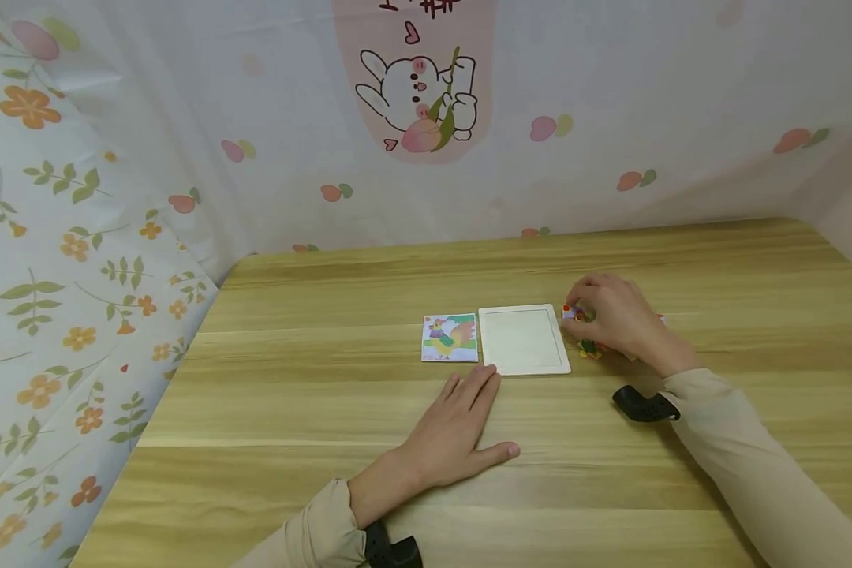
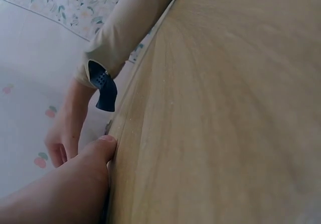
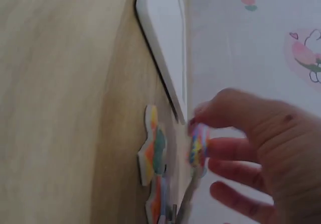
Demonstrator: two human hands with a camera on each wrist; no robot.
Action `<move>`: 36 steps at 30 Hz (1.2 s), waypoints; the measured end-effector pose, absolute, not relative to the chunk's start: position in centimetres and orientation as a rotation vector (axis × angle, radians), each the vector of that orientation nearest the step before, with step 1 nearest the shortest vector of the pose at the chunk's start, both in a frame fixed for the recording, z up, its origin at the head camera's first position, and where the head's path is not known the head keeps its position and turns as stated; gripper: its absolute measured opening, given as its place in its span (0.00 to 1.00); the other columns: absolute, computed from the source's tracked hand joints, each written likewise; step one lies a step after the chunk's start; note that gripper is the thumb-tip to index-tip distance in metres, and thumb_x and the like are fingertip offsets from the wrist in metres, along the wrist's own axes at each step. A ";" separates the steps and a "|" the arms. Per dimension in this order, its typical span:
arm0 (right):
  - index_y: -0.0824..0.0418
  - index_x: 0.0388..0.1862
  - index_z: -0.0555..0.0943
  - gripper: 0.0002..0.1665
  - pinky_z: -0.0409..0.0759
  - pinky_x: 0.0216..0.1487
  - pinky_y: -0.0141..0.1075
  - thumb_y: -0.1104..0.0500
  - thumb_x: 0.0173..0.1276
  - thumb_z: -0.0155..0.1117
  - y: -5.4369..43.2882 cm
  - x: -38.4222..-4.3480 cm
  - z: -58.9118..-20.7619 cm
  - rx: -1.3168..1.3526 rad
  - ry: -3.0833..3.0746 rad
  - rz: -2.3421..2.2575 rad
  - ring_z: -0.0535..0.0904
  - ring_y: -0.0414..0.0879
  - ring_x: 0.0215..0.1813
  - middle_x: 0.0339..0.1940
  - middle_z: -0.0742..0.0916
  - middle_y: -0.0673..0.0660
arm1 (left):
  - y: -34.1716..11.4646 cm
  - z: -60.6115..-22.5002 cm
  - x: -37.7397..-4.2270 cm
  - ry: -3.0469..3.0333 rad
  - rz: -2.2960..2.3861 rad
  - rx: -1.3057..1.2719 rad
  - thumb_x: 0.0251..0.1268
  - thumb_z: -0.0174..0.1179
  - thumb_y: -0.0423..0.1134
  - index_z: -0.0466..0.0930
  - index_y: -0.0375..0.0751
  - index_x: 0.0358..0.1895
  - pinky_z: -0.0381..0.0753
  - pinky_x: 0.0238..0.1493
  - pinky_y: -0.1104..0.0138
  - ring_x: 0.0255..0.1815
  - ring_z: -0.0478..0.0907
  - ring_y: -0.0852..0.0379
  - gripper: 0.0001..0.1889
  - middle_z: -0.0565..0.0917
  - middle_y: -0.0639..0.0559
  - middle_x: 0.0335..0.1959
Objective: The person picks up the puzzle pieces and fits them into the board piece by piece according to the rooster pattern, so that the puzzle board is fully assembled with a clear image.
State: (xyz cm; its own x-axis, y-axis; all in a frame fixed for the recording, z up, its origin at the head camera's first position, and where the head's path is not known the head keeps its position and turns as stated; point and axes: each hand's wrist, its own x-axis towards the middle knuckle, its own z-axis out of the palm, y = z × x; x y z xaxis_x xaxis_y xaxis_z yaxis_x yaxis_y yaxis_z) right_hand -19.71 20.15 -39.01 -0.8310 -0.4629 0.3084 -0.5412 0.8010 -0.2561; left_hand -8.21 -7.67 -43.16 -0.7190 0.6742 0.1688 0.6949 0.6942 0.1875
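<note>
My left hand (image 1: pixel 450 434) lies on the table with its fingers straight and thumb spread. Its fingertips are right at the lower left corner of a white square puzzle tray (image 1: pixel 525 341), whose recess is bare. Right of the tray, my right hand (image 1: pixel 614 315) pinches a small colourful puzzle piece (image 3: pixel 198 146) between thumb and fingers. Below that hand are more puzzle pieces (image 3: pixel 153 148), orange, yellow and green, partly hidden by it in the head view. Left of the tray lies a square picture card (image 1: pixel 450 338) showing a colourful hen.
The wooden table (image 1: pixel 291 410) runs back to a white cloth (image 1: pixel 270 102) with a rabbit and fruit print. Flowered cloth (image 1: pixel 78 315) hangs at the left. Black wrist straps (image 1: pixel 646 404) sit at both sleeve cuffs.
</note>
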 end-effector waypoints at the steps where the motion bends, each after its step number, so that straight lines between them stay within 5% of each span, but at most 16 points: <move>1: 0.61 0.31 0.83 0.11 0.71 0.41 0.55 0.56 0.51 0.71 20.1 -19.8 -39.1 0.803 -2.720 0.498 0.75 0.59 0.44 0.39 0.83 0.58 | -7.7 -43.2 -8.2 -2.811 -0.364 -1.140 0.65 0.42 0.66 0.51 0.32 0.71 0.50 0.69 0.54 0.73 0.44 0.52 0.44 0.54 0.42 0.71; 10: 0.63 0.32 0.82 0.11 0.77 0.32 0.42 0.62 0.50 0.72 19.0 -20.0 -39.3 0.944 -2.517 0.604 0.80 0.48 0.33 0.36 0.81 0.55 | -7.8 -43.2 -8.3 -2.789 -0.340 -1.144 0.64 0.42 0.66 0.51 0.32 0.71 0.51 0.69 0.55 0.73 0.45 0.52 0.44 0.54 0.42 0.71; 36: 0.68 0.36 0.83 0.14 0.75 0.48 0.46 0.59 0.55 0.70 11.1 -20.7 -39.5 1.024 -2.735 0.599 0.76 0.55 0.45 0.42 0.81 0.60 | -7.9 -43.2 -8.6 -2.778 -0.365 -1.171 0.63 0.45 0.66 0.55 0.31 0.69 0.55 0.68 0.56 0.72 0.47 0.53 0.44 0.56 0.42 0.70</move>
State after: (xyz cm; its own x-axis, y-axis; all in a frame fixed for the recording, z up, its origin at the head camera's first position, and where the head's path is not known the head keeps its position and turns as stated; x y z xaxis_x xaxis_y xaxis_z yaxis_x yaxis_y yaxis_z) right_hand -20.70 11.07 -39.52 -0.7528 -0.5941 0.2835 -0.6582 0.6853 -0.3117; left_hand -8.60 -7.89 -43.19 -0.6980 0.6910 0.1882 0.7161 0.6747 0.1786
